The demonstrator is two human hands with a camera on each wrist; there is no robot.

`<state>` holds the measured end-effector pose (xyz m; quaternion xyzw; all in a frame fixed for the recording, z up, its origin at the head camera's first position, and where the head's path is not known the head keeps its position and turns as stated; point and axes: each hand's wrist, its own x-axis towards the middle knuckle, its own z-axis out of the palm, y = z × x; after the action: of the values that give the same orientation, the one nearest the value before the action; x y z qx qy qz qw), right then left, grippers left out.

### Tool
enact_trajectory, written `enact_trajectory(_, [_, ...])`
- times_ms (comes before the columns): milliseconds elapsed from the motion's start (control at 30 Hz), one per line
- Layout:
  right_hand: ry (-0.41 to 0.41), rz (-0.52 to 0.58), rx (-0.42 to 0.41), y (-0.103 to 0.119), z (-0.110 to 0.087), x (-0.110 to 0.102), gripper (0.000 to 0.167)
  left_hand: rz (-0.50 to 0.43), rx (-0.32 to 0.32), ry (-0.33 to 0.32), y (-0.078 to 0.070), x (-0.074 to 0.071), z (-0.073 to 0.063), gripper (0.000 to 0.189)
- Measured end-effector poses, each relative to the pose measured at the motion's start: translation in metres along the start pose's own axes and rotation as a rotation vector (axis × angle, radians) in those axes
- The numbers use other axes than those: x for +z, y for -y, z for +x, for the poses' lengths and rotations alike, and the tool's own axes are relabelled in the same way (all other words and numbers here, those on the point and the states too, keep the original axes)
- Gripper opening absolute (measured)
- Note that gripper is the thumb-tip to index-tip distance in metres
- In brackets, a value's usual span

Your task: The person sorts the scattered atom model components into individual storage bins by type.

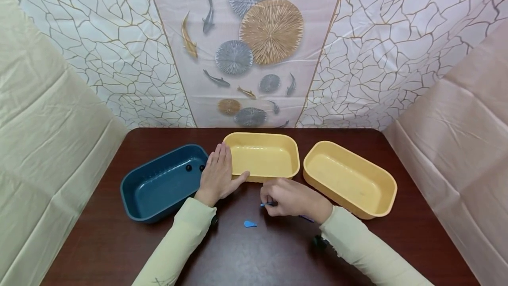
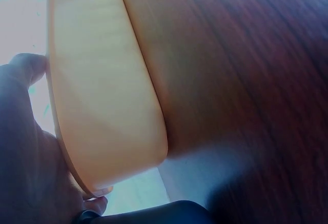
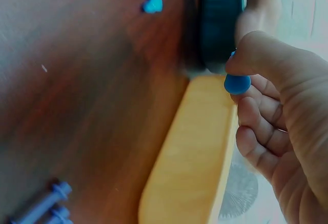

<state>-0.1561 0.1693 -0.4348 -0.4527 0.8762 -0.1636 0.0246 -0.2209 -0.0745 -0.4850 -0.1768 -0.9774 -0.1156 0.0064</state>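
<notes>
Fingers (image 3: 249, 110) of right hand (image 1: 289, 197): thumb and forefinger pinching one blue piece (image 3: 238, 84); remaining fingers curled behind. Position of piece: centre of the head view, just before the near wall of the middle bin (image 1: 259, 160), seemingly raised off the desk (image 1: 254, 261).

Step in hand, as judged: a pick-up, grip made. Next move, as judged: calls for a steady pinch and knuckles kept clear of that wall.

Pose, right: back of hand uppermost, forearm entering from lower right.

Pose, left hand (image 1: 216, 174): fingers straight, close together, along the left end of the middle bin; thumb spread, touching its near rim; forearm entering from lower left.

Also: loose blue piece (image 1: 250, 223), lower centre; purple parts (image 3: 41, 205), lower left of the right wrist view; blue bin (image 1: 158, 193), left, with black beads (image 1: 188, 168).
</notes>
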Motion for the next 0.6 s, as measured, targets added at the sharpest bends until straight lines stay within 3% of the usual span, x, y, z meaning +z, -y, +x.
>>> enact_trajectory(367, [-0.087,-0.033,0.036,-0.024,0.011,-0.041,0.011,-0.007,-0.004,-0.010,-0.002,-0.001,-0.001,0.110])
enact_trajectory(600, [-0.086,-0.054,0.092,-0.046,0.026,-0.061,0.008,-0.004,-0.005,-0.020,-0.003,-0.001,-0.001,0.109])
